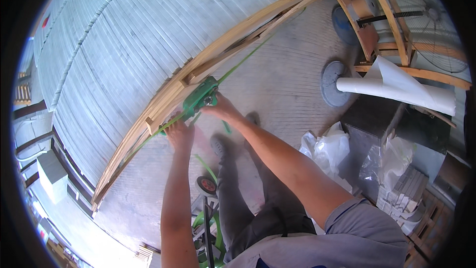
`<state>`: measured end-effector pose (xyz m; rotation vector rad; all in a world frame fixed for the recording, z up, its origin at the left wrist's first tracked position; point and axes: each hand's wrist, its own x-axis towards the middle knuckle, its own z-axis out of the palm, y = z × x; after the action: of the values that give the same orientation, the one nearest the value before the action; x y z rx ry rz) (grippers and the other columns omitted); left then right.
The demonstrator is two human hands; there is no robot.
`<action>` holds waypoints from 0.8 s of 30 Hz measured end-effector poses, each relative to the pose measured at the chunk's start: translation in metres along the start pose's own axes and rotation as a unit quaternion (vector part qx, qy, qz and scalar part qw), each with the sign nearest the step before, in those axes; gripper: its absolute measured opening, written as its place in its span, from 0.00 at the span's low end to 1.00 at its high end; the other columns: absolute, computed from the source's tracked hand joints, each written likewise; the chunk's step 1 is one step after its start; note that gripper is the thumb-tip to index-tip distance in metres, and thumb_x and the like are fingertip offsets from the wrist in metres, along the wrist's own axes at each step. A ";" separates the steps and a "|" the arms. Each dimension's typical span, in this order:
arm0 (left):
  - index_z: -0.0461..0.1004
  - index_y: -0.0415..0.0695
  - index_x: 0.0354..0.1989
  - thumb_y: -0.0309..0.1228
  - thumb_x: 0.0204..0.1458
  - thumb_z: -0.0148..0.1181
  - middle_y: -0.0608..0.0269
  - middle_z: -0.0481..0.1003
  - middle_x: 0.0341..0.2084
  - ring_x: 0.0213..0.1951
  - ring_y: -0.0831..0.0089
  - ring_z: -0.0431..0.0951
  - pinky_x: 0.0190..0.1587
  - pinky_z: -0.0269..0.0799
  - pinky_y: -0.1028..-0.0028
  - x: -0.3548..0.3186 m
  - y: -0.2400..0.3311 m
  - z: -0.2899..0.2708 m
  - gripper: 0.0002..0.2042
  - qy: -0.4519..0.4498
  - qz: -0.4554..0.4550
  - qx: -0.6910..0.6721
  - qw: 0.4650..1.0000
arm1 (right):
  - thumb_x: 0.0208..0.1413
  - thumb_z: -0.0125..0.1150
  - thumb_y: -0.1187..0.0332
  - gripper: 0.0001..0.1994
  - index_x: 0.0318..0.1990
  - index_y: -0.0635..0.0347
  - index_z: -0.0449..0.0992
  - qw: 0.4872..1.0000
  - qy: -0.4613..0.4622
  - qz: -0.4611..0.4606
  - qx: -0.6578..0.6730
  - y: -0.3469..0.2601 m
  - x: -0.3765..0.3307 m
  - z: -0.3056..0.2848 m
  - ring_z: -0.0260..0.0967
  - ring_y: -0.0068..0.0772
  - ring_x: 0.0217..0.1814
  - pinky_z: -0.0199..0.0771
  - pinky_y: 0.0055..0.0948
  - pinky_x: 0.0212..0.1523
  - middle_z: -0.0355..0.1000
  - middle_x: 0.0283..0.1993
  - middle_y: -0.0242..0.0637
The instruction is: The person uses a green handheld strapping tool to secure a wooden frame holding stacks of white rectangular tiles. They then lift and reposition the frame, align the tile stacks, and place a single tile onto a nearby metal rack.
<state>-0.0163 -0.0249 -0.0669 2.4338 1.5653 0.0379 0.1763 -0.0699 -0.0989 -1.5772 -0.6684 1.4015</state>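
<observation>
A green strapping tool (199, 97) sits against the wooden edge of a large, pale, ridged stack (134, 39). The green strap (243, 62) runs through or along it, lengthwise beside the timber. My right hand (224, 110) grips the tool's near right side, its fingers partly hidden behind the metal parts. Just below the tool's left end, my left hand (179, 131) is closed at the strap, which crosses over its fingers; what lies under the fingers is partly hidden. Another length of green strap (206, 165) hangs down near my feet.
Between my legs and left arm stands a wheeled green frame (207, 185). To the right are clear plastic bags (327, 146), a dark box (374, 119), a white roll (396, 87), a grey disc (335, 83) and a fan (436, 20). Wooden beams (386, 15) rise at the far right.
</observation>
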 end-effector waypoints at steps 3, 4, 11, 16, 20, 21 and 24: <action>0.61 0.43 0.64 0.43 0.42 0.68 0.50 0.68 0.58 0.62 0.53 0.64 0.65 0.50 0.47 -0.011 0.009 -0.002 0.39 -0.038 -0.018 0.004 0.999 | 0.40 0.72 0.60 0.32 0.54 0.64 0.70 1.000 0.006 -0.019 -0.019 -0.001 -0.004 0.000 0.71 0.43 0.55 0.67 0.35 0.57 0.74 0.50 0.47; 0.55 0.42 0.68 0.47 0.44 0.67 0.49 0.59 0.65 0.68 0.54 0.56 0.67 0.46 0.46 -0.016 0.011 -0.003 0.44 -0.075 -0.002 0.011 0.997 | 0.41 0.72 0.60 0.32 0.54 0.64 0.70 0.998 0.022 -0.036 -0.038 -0.001 -0.005 0.001 0.71 0.42 0.54 0.68 0.35 0.56 0.74 0.50 0.47; 0.60 0.41 0.63 0.43 0.52 0.60 0.49 0.61 0.63 0.66 0.53 0.57 0.66 0.48 0.47 -0.068 0.013 0.009 0.33 -0.153 -0.081 -0.021 0.985 | 0.48 0.68 0.61 0.31 0.58 0.70 0.68 0.993 -0.019 0.096 -0.065 0.017 -0.015 0.005 0.70 0.36 0.55 0.69 0.31 0.53 0.72 0.55 0.48; 0.69 0.39 0.55 0.42 0.53 0.56 0.47 0.71 0.52 0.57 0.51 0.68 0.60 0.61 0.55 -0.136 -0.003 0.026 0.24 -0.206 -0.160 -0.114 0.959 | 0.49 0.66 0.56 0.18 0.33 0.64 0.74 0.982 0.006 0.035 -0.183 0.048 -0.051 0.013 0.74 0.44 0.37 0.71 0.39 0.36 0.74 0.32 0.49; 0.72 0.39 0.54 0.43 0.54 0.55 0.45 0.73 0.50 0.54 0.47 0.71 0.58 0.64 0.55 -0.190 -0.021 0.026 0.24 -0.279 -0.201 -0.184 0.921 | 0.53 0.62 0.56 0.16 0.30 0.63 0.75 0.951 -0.070 0.074 -0.293 0.074 -0.115 -0.013 0.72 0.39 0.30 0.70 0.36 0.31 0.74 0.28 0.42; 0.72 0.39 0.54 0.44 0.54 0.55 0.44 0.73 0.49 0.53 0.47 0.71 0.57 0.65 0.54 -0.200 -0.025 0.023 0.24 -0.315 -0.214 -0.185 0.906 | 0.54 0.61 0.56 0.16 0.29 0.62 0.77 0.953 -0.063 0.189 -0.229 0.081 -0.133 -0.019 0.70 0.27 0.25 0.70 0.30 0.28 0.74 0.26 0.36; 0.75 0.46 0.48 0.37 0.54 0.53 0.50 0.75 0.42 0.51 0.54 0.74 0.50 0.72 0.57 -0.227 -0.035 0.013 0.15 -0.377 -0.127 -0.128 0.909 | 0.55 0.61 0.58 0.14 0.29 0.60 0.76 0.954 -0.005 0.276 -0.118 0.098 -0.194 -0.050 0.70 0.21 0.24 0.70 0.25 0.25 0.73 0.26 0.30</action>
<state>-0.1420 -0.2176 -0.0617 1.7004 1.3656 -0.6260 0.1670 -0.2920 -0.0936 -2.0530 -0.4225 1.7816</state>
